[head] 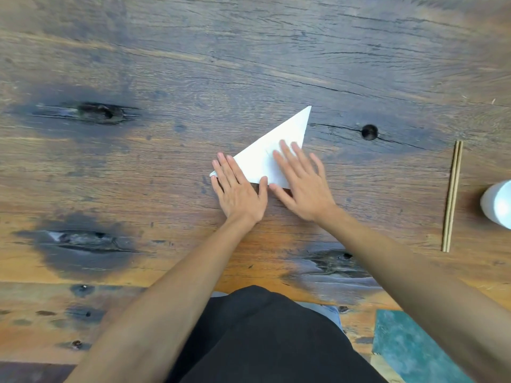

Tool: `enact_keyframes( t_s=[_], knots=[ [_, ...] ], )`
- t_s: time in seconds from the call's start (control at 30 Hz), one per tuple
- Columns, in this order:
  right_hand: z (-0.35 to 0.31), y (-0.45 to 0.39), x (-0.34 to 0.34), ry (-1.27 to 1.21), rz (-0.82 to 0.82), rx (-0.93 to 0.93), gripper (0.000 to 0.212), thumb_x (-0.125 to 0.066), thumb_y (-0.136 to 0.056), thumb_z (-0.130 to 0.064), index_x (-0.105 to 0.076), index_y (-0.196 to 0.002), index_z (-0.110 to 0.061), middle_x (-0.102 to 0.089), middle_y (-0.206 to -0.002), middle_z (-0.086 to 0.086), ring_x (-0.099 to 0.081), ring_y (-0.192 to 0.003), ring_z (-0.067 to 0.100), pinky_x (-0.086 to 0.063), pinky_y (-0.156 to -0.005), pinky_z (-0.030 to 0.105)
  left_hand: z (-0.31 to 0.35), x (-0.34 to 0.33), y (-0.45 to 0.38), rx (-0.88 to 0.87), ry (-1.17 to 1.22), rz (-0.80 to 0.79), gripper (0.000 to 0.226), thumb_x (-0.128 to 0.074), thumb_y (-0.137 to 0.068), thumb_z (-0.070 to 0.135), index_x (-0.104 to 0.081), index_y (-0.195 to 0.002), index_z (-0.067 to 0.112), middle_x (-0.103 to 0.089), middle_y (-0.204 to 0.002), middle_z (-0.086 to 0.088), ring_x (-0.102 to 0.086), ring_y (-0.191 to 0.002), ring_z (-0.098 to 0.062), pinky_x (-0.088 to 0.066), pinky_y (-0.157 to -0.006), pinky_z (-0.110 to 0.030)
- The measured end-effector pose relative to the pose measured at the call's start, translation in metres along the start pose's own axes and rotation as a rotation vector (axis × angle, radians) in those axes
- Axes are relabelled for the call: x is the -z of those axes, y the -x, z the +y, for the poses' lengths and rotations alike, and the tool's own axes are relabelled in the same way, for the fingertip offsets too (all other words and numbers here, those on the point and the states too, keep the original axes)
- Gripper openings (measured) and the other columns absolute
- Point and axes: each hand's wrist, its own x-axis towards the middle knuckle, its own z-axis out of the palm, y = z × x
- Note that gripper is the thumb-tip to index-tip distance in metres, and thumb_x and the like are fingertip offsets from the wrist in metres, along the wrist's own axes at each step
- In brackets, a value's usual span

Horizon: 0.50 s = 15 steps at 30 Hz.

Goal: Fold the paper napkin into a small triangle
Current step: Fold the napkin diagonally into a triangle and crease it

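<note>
A white paper napkin (279, 139) lies flat on the wooden table (166, 64) as a triangle, one tip pointing up and to the right. My left hand (237, 189) rests palm down over its lower left corner, fingers spread. Palm down too, my right hand (301, 183) presses on the napkin's lower right part, its fingertips reaching the middle of the paper. Both hands lie flat and grip nothing. The napkin's bottom edge is partly hidden under the two hands.
A pair of wooden chopsticks (452, 194) lies to the right, pointing away from me. A white rounded container (497, 203) sits at the right edge. Dark knots and a hole (369, 131) mark the table. A teal surface (409, 349) shows at the lower right.
</note>
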Motion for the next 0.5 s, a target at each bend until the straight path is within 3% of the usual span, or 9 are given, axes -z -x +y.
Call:
enact_keyframes(
  t_s=[0.07,0.17,0.5],
  knots=[
    [-0.001,-0.008,-0.002,0.085,-0.066,0.194,0.068,-0.024,-0.107,-0.058,-0.017,-0.166,-0.025,-0.010,-0.175,-0.003,-0.009,-0.161,0.018,-0.015,-0.126,0.048,-0.003,-0.002,0.000,-0.010,-0.036,0.004,0.096,-0.027,-0.098,0.064,0.013,-0.158,0.000,0.018,-0.167,-0.018,0.017,-0.155,-0.032,0.003,-0.127,-0.049],
    [0.002,-0.017,-0.005,0.119,-0.156,0.288,0.065,-0.024,-0.108,-0.056,-0.017,-0.166,-0.026,-0.009,-0.174,-0.006,-0.006,-0.161,0.016,-0.010,-0.128,0.046,-0.007,-0.004,0.000,-0.029,-0.063,0.016,0.094,-0.026,-0.099,0.065,0.013,-0.158,0.002,0.017,-0.168,-0.016,0.016,-0.156,-0.031,0.000,-0.128,-0.049],
    [0.053,-0.048,0.016,0.152,-0.162,0.107,0.069,-0.018,-0.105,-0.060,-0.014,-0.166,-0.028,-0.013,-0.174,-0.004,-0.012,-0.161,0.021,-0.012,-0.128,0.048,-0.013,-0.008,-0.001,-0.056,-0.060,0.030,0.100,-0.021,-0.095,0.073,0.015,-0.158,0.005,0.020,-0.167,-0.014,0.019,-0.155,-0.029,0.006,-0.126,-0.048]
  ],
)
